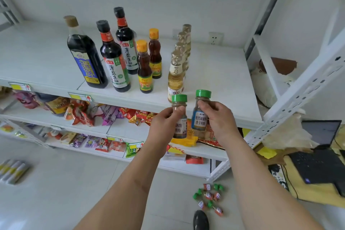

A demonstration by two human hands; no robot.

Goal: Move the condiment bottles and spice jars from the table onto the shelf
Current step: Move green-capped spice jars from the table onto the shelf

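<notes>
Gripping one green-capped spice jar each, the left hand and right hand are held just in front of the shelf edge. The left jar and right jar are kept upright, side by side, near the pale bottles lined on that shelf, with dark sauce bottles further left.

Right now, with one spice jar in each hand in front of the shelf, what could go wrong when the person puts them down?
1. The left hand holds its jar close to the pale bottles at the shelf edge; a bump may tip the front one off.
2. The right hand pinches its blue-label jar near the lid, so it may slip.
3. Small jars lie on the floor near the shoe; a step could crush them.
</notes>
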